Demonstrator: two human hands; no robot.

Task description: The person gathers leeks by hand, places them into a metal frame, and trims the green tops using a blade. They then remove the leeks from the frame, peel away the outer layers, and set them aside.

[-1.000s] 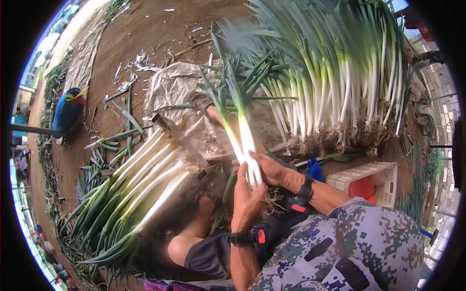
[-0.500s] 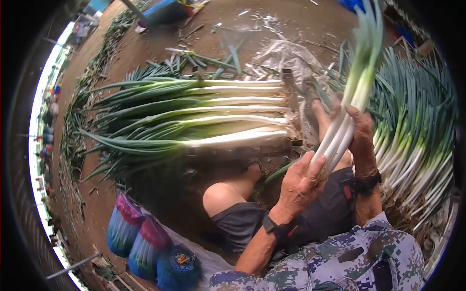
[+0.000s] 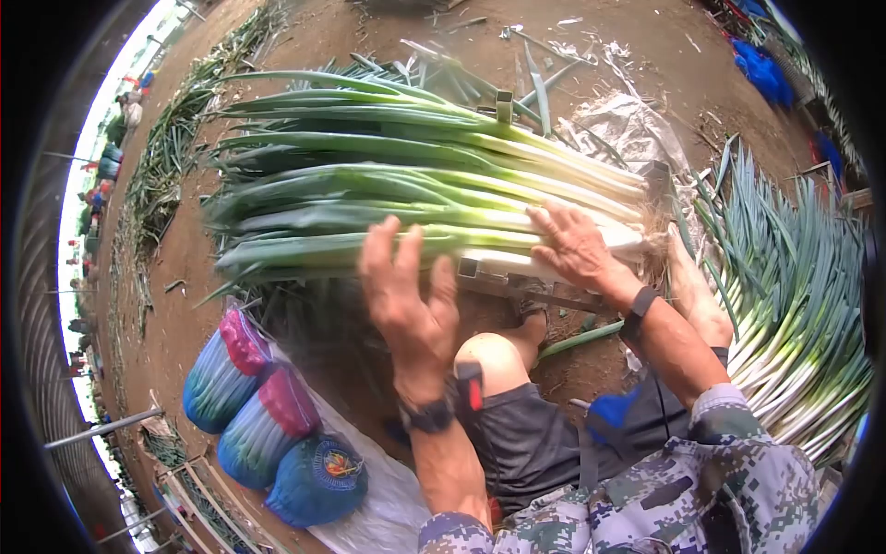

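Observation:
A broad layer of long green onions (image 3: 406,189) lies crosswise before me, white root ends to the right and green leaves to the left. Beneath it, parts of a metal rack (image 3: 505,106) show at the edges. My right hand (image 3: 574,242) rests palm-down on the white stalks nearest me, fingers stretched out. Over the leaves on the near side is my left hand (image 3: 411,300), its fingers spread and slightly blurred by motion.
A big heap of green onions (image 3: 794,295) lies on the right. At lower left, several blue bundles with pink ends (image 3: 268,429) sit by a white plastic sheet (image 3: 388,494). Leaf scraps (image 3: 171,175) line the dirt floor. A bare foot (image 3: 697,291) is close to the root ends.
The few green onions held up in both hands now lie with the row. My left hand has moved left to the leaves, my right down onto the stalks; both have opened. The view has shifted.

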